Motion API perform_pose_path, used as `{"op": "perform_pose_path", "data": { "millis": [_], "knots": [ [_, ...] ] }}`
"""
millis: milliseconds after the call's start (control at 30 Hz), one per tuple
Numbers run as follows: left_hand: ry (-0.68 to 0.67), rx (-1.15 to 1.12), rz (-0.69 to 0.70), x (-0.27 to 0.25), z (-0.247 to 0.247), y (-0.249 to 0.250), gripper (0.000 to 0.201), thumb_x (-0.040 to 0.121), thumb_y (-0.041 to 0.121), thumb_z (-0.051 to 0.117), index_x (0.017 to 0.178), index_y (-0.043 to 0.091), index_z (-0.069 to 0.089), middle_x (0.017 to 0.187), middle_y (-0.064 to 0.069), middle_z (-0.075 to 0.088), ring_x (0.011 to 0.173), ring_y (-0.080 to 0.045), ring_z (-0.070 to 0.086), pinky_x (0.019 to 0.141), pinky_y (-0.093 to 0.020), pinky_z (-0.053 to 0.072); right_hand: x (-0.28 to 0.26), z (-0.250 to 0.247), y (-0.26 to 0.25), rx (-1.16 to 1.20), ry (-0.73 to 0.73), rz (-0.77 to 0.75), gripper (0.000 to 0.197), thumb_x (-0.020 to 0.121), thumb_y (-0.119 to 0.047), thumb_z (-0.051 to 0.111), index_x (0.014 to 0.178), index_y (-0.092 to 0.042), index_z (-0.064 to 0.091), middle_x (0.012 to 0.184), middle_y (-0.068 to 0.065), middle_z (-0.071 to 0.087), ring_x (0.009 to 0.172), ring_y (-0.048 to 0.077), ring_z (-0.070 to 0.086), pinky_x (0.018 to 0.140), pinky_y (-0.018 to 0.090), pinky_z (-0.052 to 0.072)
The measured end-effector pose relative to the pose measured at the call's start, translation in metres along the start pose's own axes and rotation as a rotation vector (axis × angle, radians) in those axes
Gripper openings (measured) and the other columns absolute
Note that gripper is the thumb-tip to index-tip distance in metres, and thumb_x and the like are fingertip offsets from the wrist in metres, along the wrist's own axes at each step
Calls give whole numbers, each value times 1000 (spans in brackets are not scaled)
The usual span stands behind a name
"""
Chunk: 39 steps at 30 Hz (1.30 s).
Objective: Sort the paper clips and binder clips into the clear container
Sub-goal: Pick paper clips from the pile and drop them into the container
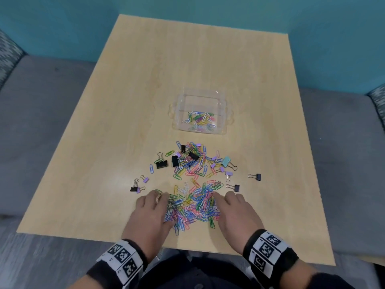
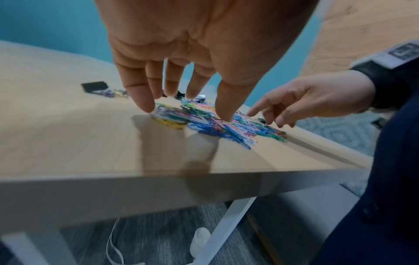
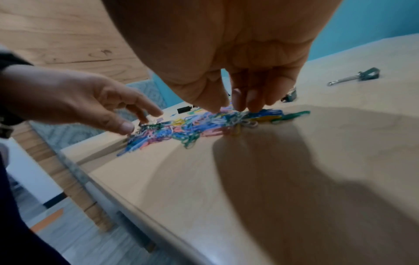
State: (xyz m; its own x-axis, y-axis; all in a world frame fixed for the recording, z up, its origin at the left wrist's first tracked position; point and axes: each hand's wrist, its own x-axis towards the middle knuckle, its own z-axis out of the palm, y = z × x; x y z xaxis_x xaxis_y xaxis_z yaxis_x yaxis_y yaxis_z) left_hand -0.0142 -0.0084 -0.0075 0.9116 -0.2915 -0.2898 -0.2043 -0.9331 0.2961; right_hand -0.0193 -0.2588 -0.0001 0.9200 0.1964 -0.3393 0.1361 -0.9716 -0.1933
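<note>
A clear container (image 1: 224, 113) stands mid-table with several coloured paper clips (image 1: 200, 118) inside. Nearer me lies a dense pile of paper clips (image 1: 192, 205) (image 2: 222, 125) (image 3: 192, 123). My left hand (image 1: 159, 205) (image 2: 188, 111) sits at the pile's left edge, fingers straight and spread, tips touching the clips. My right hand (image 1: 223, 207) (image 3: 233, 109) is at the pile's right edge, fingertips down on the clips and loosely bent, holding nothing that I can see. Beyond the pile a second heap (image 1: 191, 161) mixes paper clips with black, purple and teal binder clips.
Stray binder clips lie around the heaps: a black one (image 1: 161, 163) at the left, a teal one (image 1: 226, 161) at the right, small dark ones (image 1: 255, 175) (image 1: 234, 187) further right, and black and purple ones (image 1: 135, 187) at the left. The wooden table's (image 1: 145, 90) front edge is close behind my wrists.
</note>
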Motion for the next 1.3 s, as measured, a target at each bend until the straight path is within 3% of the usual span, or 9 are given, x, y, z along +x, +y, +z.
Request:
{"op": "perform_pose_path", "data": {
  "millis": [100, 200, 333, 433, 567, 800, 1067, 1233, 1300],
  "knots": [
    [-42, -117, -108, -6, -2, -1, 89, 68, 52, 74, 141, 24, 31, 125, -3, 37, 104, -23, 36, 86, -36, 45, -13, 1, 8, 87, -48, 130, 64, 81, -41, 55, 137, -21, 34, 111, 4, 44, 95, 28, 48, 73, 40, 50],
    [-101, -101, -57, 0, 3, 8, 98, 68, 52, 72, 146, 29, 19, 133, -1, 29, 111, -23, 30, 95, -34, 40, -12, 4, 3, 69, -124, 97, 92, 73, -61, 61, 146, -28, 17, 130, 3, 35, 104, 27, 40, 80, 40, 50],
    [-91, -71, -1, 26, 4, 24, 90, 74, 48, 68, 147, 27, 20, 138, -5, 28, 117, -25, 27, 101, -35, 33, 20, 3, -26, 53, -100, -34, 87, 80, -53, 62, 148, -27, 13, 144, 6, 27, 116, 30, 33, 91, 42, 45],
    [-69, -7, 56, 45, 0, 30, 75, 75, 42, 70, 139, 23, 38, 130, -10, 40, 108, -30, 38, 94, -38, 38, 39, 0, -39, 14, -106, -70, 71, 84, -32, 62, 144, -21, 26, 138, 10, 36, 112, 31, 37, 88, 41, 46],
    [-47, 32, 101, 61, 0, 27, 55, 67, 26, 78, 118, 22, 56, 105, -7, 51, 86, -28, 46, 73, -37, 47, 48, -8, -38, -2, -133, -130, 67, 74, 0, 57, 138, -12, 38, 128, 14, 43, 106, 34, 41, 80, 41, 46],
    [-50, 63, 158, 64, 1, 18, 26, 62, -1, 65, 74, 18, 53, 85, -3, 46, 68, -20, 36, 54, -37, 41, 51, -17, -30, 4, -149, -194, 46, 69, 10, 49, 110, -12, 46, 112, 11, 42, 98, 31, 42, 72, 43, 48],
    [-112, -40, 115, 65, -4, 14, 19, 67, 0, 64, 73, 17, 58, 82, -1, 49, 68, -23, 48, 53, -37, 44, 59, -22, -20, 18, -159, -211, 43, 69, 10, 51, 103, -15, 46, 102, 7, 43, 85, 27, 43, 63, 38, 39],
    [-179, -138, 29, 74, -24, 13, 11, 85, 18, 55, 87, 17, 66, 90, 1, 52, 84, -23, 56, 70, -34, 45, 68, -26, -11, 80, -206, -219, 29, 79, 5, 48, 84, -22, 39, 83, -1, 32, 66, 22, 33, 51, 32, 23],
    [-219, -160, 11, 78, -33, 11, 12, 86, 24, 57, 92, 22, 67, 92, 3, 52, 88, -20, 56, 73, -31, 44, 71, -31, -7, 79, -253, -235, 18, 86, -2, 48, 86, -19, 42, 84, -1, 35, 68, 24, 40, 54, 33, 30]
  ]
}}
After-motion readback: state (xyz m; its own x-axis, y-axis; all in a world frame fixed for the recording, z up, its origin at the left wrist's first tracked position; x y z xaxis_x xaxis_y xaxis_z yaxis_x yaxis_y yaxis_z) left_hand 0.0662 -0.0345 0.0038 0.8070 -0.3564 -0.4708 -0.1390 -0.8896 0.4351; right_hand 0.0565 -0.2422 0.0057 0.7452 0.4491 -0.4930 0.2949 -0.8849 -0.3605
